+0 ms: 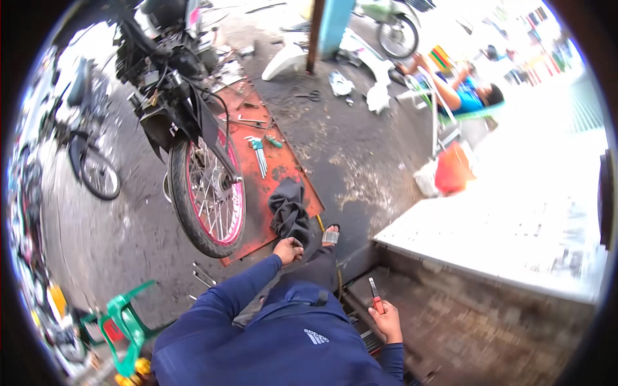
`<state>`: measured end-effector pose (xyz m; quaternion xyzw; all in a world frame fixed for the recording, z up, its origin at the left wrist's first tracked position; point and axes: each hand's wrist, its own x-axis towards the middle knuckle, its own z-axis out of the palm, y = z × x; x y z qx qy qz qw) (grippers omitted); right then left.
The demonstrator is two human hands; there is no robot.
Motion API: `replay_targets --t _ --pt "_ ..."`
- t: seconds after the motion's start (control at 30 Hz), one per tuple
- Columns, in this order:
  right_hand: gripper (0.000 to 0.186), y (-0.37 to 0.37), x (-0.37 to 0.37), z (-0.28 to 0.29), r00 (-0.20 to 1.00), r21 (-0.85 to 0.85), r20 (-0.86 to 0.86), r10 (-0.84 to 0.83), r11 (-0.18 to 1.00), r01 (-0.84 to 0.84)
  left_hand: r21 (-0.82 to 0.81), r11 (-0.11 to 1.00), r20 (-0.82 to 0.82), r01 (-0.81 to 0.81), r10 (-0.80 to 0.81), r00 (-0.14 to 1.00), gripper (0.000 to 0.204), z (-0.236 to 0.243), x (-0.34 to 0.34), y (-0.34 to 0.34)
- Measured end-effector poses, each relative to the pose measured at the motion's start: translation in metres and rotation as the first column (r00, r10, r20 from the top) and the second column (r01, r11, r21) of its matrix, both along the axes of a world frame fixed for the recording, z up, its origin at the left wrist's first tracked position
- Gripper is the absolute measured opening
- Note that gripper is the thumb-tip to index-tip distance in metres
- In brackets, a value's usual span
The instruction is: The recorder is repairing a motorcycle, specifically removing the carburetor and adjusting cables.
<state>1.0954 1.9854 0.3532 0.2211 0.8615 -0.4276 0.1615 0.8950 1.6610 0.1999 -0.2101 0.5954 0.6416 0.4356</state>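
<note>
My right hand (pixel 386 320) is closed around the red handle of a small tool (pixel 376 300). Its narrow metal end points up and away from me, and its exact kind is unclear. My left hand (pixel 288 250) has its fingers curled together in front of my body, and whatever they may hold is hidden. Just beyond it is crumpled dark cloth (pixel 288 209) on a worn orange board (pixel 257 219). Left of that hand stands a motorcycle front wheel (pixel 209 193) with a pink rim and black tyre.
On the board lie a hex key set (pixel 257 154) and a green-handled tool (pixel 274 141). A green plastic chair (pixel 125 325) is at lower left, a white raised surface (pixel 502 238) at right. Another person (pixel 467 93) reclines at upper right. More motorcycles (pixel 90 164) stand at left.
</note>
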Motion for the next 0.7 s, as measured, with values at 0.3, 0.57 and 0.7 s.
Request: replay_targets --t 0.3,0.57,0.7 --pt "0.025 0.137 -0.304 -0.055 0.97 0.118 0.182 0.162 0.976 -0.185 -0.412 0.866 -0.428 -0.284 0.092 0.899 0.027 -0.015 -0.173 0.081" --pt "0.028 0.1 -0.599 -0.067 0.517 0.133 0.164 0.84 0.5 -0.856 -0.011 -0.019 -0.177 -1.0 0.984 -0.016 0.018 -0.048 -0.246 0.037" --pt "0.027 0.023 -0.676 -0.069 0.159 0.039 0.105 0.982 0.156 -0.987 0.163 -0.5 -0.126 -0.85 0.844 -0.521 0.014 -0.026 -0.269 0.01"
